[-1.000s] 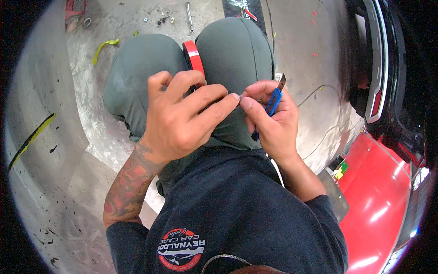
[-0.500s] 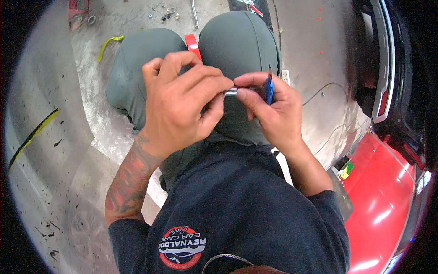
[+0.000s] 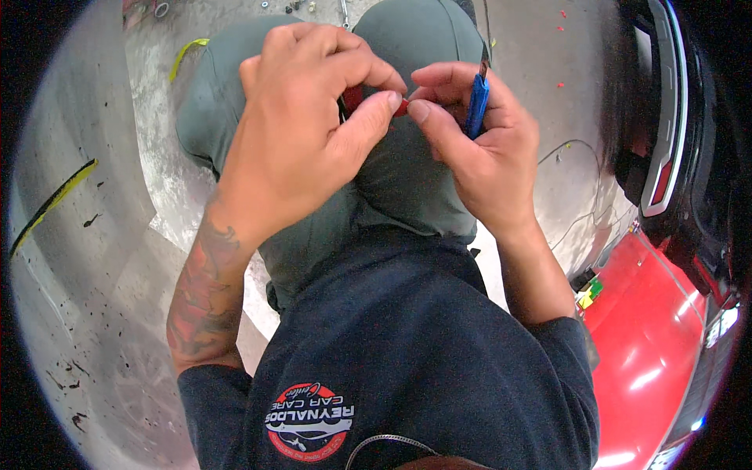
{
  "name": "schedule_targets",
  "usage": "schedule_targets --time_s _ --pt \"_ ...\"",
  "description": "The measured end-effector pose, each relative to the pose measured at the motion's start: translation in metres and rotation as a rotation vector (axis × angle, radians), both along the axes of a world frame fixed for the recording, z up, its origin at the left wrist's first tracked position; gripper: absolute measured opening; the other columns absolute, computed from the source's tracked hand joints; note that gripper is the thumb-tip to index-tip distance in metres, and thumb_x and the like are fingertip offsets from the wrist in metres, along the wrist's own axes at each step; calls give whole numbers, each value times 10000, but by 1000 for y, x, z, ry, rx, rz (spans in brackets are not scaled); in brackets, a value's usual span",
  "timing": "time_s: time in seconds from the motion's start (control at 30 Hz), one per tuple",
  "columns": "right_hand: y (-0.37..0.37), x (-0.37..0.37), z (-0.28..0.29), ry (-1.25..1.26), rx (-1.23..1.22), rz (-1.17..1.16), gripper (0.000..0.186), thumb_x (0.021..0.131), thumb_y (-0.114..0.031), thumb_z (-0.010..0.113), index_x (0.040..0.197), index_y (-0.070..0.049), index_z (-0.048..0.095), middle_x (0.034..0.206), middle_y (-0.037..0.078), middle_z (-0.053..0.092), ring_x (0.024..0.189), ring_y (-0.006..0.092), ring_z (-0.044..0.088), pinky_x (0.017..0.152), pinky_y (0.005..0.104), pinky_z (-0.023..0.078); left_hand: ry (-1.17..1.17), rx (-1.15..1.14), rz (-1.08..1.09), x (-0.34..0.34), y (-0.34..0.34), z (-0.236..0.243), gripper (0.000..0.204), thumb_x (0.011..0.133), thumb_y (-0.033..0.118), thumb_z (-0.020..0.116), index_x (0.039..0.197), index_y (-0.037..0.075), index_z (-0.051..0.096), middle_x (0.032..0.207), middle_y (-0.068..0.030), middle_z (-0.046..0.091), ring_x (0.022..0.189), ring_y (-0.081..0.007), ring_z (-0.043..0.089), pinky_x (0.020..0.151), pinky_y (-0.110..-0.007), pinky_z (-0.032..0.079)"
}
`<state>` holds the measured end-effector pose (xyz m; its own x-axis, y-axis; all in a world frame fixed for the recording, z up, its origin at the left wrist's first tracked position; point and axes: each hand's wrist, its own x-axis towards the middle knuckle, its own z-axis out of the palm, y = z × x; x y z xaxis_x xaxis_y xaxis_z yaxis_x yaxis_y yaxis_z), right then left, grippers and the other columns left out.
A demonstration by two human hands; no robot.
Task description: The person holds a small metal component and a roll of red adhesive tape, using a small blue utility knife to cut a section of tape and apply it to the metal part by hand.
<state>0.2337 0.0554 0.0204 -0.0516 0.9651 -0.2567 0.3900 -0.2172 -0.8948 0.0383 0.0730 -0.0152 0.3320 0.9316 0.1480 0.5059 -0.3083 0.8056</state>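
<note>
My left hand (image 3: 305,117) is closed, its thumb and index finger pinching a red strip (image 3: 402,107) that looks like tape. Only a small red bit shows between the two hands' fingertips; more red is partly hidden behind the left fingers. My right hand (image 3: 489,145) meets it there, thumb and forefinger closed at the strip's other side. A blue utility knife (image 3: 477,107) is tucked in the same right hand, its dark blade out and pointing away from me. Both hands hover over my green-trousered knees (image 3: 415,47).
A black car bumper (image 3: 666,117) stands close on the right, with a glossy red car panel (image 3: 646,345) nearer. On the floor lie a yellow strip (image 3: 186,59), a black-and-yellow strip (image 3: 55,205), a wrench (image 3: 345,12), small hardware and a thin cable (image 3: 583,145).
Both hands have shifted farther up in the view, the right one also slightly rightward. A small silvery piece showed between the fingertips before; red shows there now. The knife stays in the right hand.
</note>
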Motion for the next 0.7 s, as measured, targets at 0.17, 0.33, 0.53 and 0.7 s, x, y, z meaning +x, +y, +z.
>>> schedule_targets --time_s 0.17,0.33,0.53,0.7 --pt "-1 -4 -5 42 41 8 238 921 -71 720 1140 -5 653 901 65 714 837 110 678 746 238 536 -20 -85 -84 -6 10 5 105 863 136 707 920 57 746 949 -91 708 1017 -275 635 985 -405 470" --pt "-4 4 -7 21 61 101 309 955 -65 679 1238 -18 564 1016 114 682 897 181 686 771 298 544 -106 -311 -230 -12 29 13 134 885 118 679 913 -7 715 835 -79 710 791 -184 670 914 -353 512" --pt "-13 16 7 -531 362 392 406 941 -77 659 1318 -52 513 1031 152 640 868 353 688 746 454 575 -29 -628 -181 -11 38 50 169 927 93 653 985 -32 752 877 -111 768 772 -178 715 733 -314 552" --pt "-24 19 20 -705 382 538 436 898 15 693 1322 -54 618 1012 145 677 836 283 692 733 354 566 -15 -678 -145 -2 39 63 177 920 88 658 980 -47 756 827 -106 764 736 -146 694 697 -297 542"
